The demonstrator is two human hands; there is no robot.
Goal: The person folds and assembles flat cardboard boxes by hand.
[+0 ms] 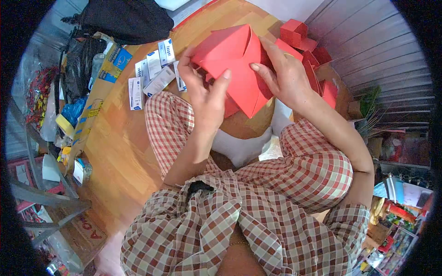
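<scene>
Both hands hold a red folded-card box [244, 78] in front of me, above my crossed legs. Its flaps overlap in pointed triangles, and a lower corner points toward me. My left hand [205, 99] grips the left side, thumb upright against the near face and fingers partly hidden behind the card. On the right edge, my right hand [290, 78] is closed round the card with its thumb pressed on the front panel. Just beyond the right hand lie several more red card boxes [293, 33], some partly hidden by that hand and forearm.
Several small white printed cartons [159, 82] lie on the wooden floor [117, 152] left of my knee. A black bag [124, 20] sits at the far left, near a taped cardboard box [113, 62]. Cluttered shelving stands on the left, a plant [369, 101] on the right.
</scene>
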